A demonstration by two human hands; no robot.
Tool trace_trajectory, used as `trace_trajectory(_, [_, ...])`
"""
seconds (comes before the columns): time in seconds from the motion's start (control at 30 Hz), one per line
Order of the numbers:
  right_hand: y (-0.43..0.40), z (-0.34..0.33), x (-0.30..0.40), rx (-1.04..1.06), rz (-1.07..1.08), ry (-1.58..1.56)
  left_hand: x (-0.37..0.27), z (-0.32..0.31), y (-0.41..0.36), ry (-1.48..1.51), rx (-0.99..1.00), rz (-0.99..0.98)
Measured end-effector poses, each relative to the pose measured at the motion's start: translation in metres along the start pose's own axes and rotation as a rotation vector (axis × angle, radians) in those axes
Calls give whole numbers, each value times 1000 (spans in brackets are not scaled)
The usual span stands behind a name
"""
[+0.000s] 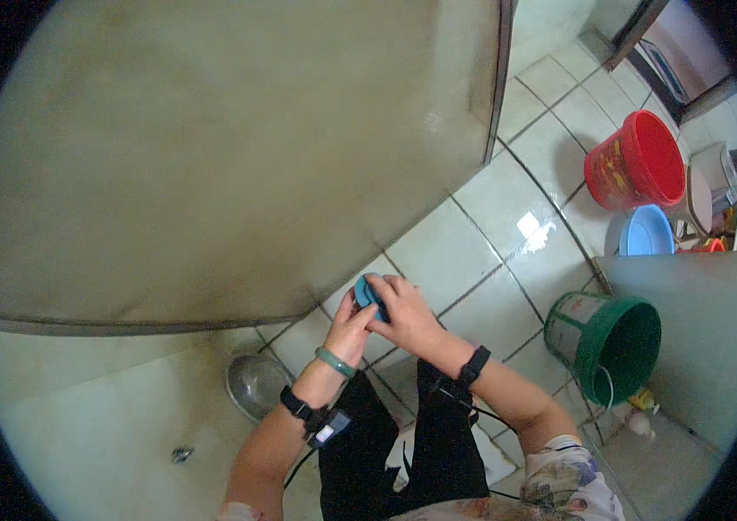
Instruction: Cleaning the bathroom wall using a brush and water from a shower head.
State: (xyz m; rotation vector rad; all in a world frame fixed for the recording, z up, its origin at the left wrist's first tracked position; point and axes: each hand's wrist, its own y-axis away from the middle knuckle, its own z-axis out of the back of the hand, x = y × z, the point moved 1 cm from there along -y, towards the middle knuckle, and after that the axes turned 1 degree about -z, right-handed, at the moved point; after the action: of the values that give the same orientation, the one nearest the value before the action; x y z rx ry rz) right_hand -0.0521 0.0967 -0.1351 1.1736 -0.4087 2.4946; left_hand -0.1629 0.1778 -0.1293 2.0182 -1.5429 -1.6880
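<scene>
A small blue rounded object (362,291) is held between both hands in front of my knees. My left hand (345,331) grips it from the near left side, with its thumb along the lower edge. From the right, my right hand (406,314) closes its fingers over the top. The fingers cover much of the object, so its exact kind cannot be told. Beneath the hands lies the pale tiled floor (446,238) with dark joints.
A large frosted panel (244,163) rises ahead on the left. Down by its lower edge sits a metal basin (256,385). On the right stand a green bucket (577,325), a red bucket (612,169) and a blue basin (647,233). Several bottles (640,422) lie beyond the green bucket.
</scene>
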Motion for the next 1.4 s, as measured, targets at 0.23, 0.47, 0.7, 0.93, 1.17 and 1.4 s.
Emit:
trace_trajectory(0.23, [40,66,47,17,-206,-274,-25,-60,53,-98,153,106])
trace_trajectory(0.47, [135,188,-35,-282,-556,-167,-19,-116,50,-239,136,210])
trace_trajectory(0.7, [310,270,-232,-347,-1226,509,9,-133,47,-345,41,251])
trace_trajectory(0.93, [378,245,-318,325,-1617,322,42,-152,40,-368,-76,389])
trace_trajectory(1.17, [398,223,-345,373,-1610,189,45,-180,32,-399,-68,398])
trace_trajectory(1.4, [401,271,-276,-159,-1602,-190,9,-227,56,-413,84,388])
